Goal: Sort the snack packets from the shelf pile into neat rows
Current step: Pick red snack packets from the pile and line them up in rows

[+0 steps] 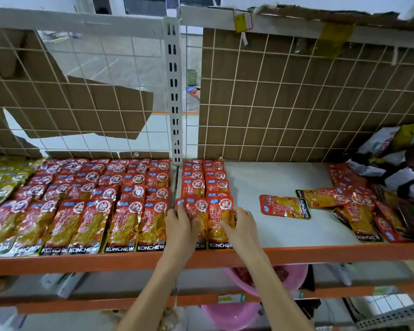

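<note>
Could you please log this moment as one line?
left hand | right hand | both pressing front red foil snack packets | orange-edged shelf

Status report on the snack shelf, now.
Left hand and right hand both on front red packets. Rows neat at left. Loose packet and pile unsorted at right. Nothing blocking.

Soft, even light fills the white shelf [273, 187] with hardly any shadows, the shiny packets [120, 211] on it glint, and far from it the picture's edges bend and go blurry.
</note>
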Action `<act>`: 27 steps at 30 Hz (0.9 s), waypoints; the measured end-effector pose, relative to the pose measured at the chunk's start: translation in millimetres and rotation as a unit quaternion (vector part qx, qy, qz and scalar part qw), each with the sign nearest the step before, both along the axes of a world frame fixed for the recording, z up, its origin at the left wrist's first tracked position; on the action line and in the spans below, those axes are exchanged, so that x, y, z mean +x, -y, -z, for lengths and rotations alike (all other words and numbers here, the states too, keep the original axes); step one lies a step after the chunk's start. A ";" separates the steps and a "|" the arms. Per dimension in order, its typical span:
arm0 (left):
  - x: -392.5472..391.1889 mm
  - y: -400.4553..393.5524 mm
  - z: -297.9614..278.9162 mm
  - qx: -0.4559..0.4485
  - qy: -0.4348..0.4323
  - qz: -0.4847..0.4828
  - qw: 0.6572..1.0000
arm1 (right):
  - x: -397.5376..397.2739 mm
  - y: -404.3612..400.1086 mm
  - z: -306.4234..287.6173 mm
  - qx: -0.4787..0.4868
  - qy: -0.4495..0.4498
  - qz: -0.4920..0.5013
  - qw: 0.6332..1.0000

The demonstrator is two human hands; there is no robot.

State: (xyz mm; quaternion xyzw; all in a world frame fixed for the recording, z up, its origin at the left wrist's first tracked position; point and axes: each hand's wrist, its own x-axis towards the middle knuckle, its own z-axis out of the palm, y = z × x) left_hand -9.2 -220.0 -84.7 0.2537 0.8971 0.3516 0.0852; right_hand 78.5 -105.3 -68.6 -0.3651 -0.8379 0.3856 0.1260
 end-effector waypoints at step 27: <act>7.2 0.2 -4.5 -0.019 -0.041 0.074 0.996 | 1.1 6.3 3.9 0.029 0.010 -0.019 0.999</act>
